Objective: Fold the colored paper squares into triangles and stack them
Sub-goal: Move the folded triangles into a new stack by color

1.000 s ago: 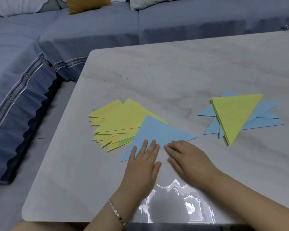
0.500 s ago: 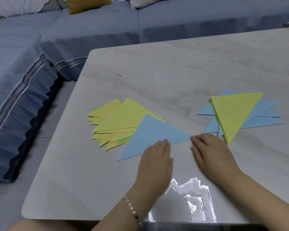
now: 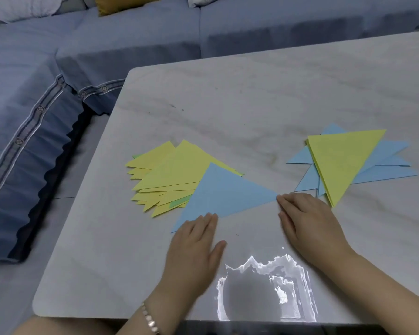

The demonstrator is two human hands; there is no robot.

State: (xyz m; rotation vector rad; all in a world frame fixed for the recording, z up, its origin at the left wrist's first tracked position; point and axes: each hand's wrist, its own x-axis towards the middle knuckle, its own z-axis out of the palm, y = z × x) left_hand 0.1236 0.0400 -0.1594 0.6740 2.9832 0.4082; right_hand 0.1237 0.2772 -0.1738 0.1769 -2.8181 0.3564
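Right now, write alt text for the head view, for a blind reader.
Two hands rest on a blue triangle on a table: left hand on its near edge, right hand at its right tip. A yellow pile lies partly under it, a blue-and-yellow pile farther right.

A folded blue triangle (image 3: 225, 192) lies flat on the pale marble table (image 3: 252, 93), overlapping the near edge of a fanned pile of yellow triangles (image 3: 174, 170). The left hand (image 3: 194, 247) presses straight fingers on its near edge, and the right hand (image 3: 310, 223) touches its right corner. Further right, a yellow triangle (image 3: 341, 160) tops a spread of blue triangles (image 3: 385, 172). A blue sofa (image 3: 46, 68) stands behind.
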